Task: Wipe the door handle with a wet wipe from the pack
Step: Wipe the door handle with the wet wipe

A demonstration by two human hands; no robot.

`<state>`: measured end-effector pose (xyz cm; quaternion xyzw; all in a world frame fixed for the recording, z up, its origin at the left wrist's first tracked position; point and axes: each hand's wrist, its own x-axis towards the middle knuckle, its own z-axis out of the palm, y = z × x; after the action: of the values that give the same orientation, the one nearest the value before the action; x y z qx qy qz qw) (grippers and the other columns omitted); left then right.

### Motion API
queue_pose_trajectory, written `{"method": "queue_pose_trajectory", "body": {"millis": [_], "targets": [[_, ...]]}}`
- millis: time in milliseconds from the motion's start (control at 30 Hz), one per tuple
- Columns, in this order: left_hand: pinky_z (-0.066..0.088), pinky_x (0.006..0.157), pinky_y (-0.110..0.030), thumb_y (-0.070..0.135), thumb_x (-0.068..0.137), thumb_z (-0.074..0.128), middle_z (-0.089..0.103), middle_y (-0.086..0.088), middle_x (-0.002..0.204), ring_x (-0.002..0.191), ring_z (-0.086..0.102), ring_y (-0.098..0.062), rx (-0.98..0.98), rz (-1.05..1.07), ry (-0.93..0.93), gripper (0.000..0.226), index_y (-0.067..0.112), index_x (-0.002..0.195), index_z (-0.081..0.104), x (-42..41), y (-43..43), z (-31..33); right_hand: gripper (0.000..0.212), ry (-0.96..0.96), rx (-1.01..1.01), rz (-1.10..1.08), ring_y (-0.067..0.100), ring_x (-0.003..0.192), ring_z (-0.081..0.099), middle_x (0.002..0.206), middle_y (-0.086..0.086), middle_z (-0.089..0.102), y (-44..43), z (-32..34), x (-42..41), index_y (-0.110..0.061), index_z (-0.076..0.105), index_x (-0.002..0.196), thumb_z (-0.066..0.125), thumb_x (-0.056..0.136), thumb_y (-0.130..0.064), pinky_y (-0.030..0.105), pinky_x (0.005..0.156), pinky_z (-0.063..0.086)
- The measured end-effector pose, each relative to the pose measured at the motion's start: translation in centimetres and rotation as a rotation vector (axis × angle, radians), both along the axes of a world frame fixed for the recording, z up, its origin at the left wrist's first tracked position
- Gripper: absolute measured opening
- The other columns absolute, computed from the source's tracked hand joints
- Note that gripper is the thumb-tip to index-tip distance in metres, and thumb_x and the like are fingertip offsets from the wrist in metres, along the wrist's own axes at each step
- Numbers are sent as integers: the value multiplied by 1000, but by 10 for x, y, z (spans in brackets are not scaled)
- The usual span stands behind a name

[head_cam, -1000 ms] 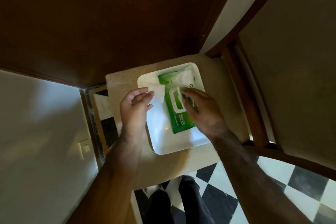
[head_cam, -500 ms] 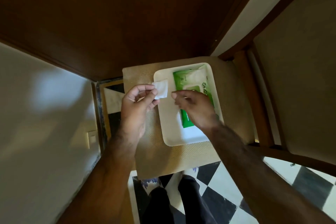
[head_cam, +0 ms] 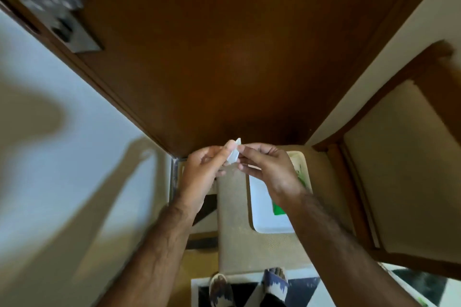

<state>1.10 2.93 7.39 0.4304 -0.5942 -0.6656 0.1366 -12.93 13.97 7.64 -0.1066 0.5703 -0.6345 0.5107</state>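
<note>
Both hands up in front of the door [head_cam: 224, 57], w/ the wet wipe [head_cam: 234, 151] pinched between them: left hand [head_cam: 199, 177] grips one edge btwn thumb and forefinger, right hand [head_cam: 269, 169] grips the opposite edge the same way. Each grip is clenched on the wipe, prob to pull the folded sheet open so there's a wider face to wipe with. Held high and clear of the chair seat [head_cam: 239, 244], which keeps it off the fabric. The pack [head_cam: 278, 209] sits in the white tray [head_cam: 272, 228] on that seat, mostly hidden behind the right wrist, only a green corner showing; left low and close by, so handy if another wipe is needed. Door handle [head_cam: 53, 13] is at the top left, blurred, well apart from the hands and not yet touched. My read: wipe's out, unfolding is the step in hand, reach to the handle comes after
</note>
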Motion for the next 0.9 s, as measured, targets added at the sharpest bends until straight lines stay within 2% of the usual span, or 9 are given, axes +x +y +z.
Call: {"method": "queue_pose_trajectory", "body": {"millis": [67, 167, 267, 333, 467, 633, 767, 900], "targets": [[60, 86, -30, 60, 86, 73, 83, 11, 102, 103, 75, -6, -100, -7, -15, 33, 34, 103, 83, 7, -9, 28, 14, 90, 13, 52, 13, 86, 79, 93, 7, 84, -10, 27, 5, -5, 84, 105, 72, 102, -13, 26, 82, 64], [59, 81, -28, 39, 91, 76, 84, 7, 98, 102, 76, -13, -112, 28, -7, 10, 32, 91, 84, 21, -33, 72, 15, 213, 71, 129, 15, 90, 79, 93, 5, 83, -28, 72, 9, -6, 83, 102, 70, 103, -14, 25, 81, 64], [63, 78, -31, 37, 86, 79, 79, -10, 101, 101, 76, -23, -91, 19, 80, 18, 19, 88, 81, 42, -54, 116, 16, 316, 124, 169, 24, 92, 73, 91, 10, 74, -43, 116, 12, -11, 77, 90, 66, 102, -13, 37, 79, 59], [64, 75, -32, 39, 79, 82, 75, -15, 102, 98, 76, -25, -35, -4, 122, 26, 14, 88, 79, 54, -62, 140, 15, 345, 149, 206, 27, 97, 75, 98, 14, 76, -49, 139, 15, -16, 76, 91, 66, 103, -17, 39, 78, 62], [64, 70, -31, 28, 84, 85, 76, -19, 112, 98, 77, -27, 73, 121, 164, 17, 13, 91, 80, 76, -72, 179, 15, 288, 110, 262, 20, 97, 78, 103, 7, 81, -62, 185, 31, -12, 78, 107, 67, 106, -22, 22, 69, 63], [66, 74, -36, 13, 75, 89, 80, -22, 113, 100, 80, -30, 440, 351, 377, 30, 2, 102, 81, 98, -62, 205, 20, 132, 46, 204, 21, 99, 80, 110, 12, 82, -78, 225, 60, -2, 74, 119, 62, 109, -13, 33, 82, 65], [65, 71, -36, 6, 83, 83, 83, -19, 105, 95, 81, -27, 472, 580, 467, 27, 0, 108, 76, 95, -54, 217, 19, 100, 12, 261, 16, 92, 82, 102, 7, 85, -94, 242, 81, -4, 77, 115, 61, 109, -14, 30, 78, 64], [61, 76, -40, 1, 88, 77, 79, -22, 111, 109, 73, -33, 512, 707, 529, 28, 0, 116, 70, 92, -65, 224, 17, 113, 24, 259, 21, 102, 80, 113, 12, 82, -116, 261, 93, -5, 75, 116, 61, 109, -13, 34, 85, 66]]}}
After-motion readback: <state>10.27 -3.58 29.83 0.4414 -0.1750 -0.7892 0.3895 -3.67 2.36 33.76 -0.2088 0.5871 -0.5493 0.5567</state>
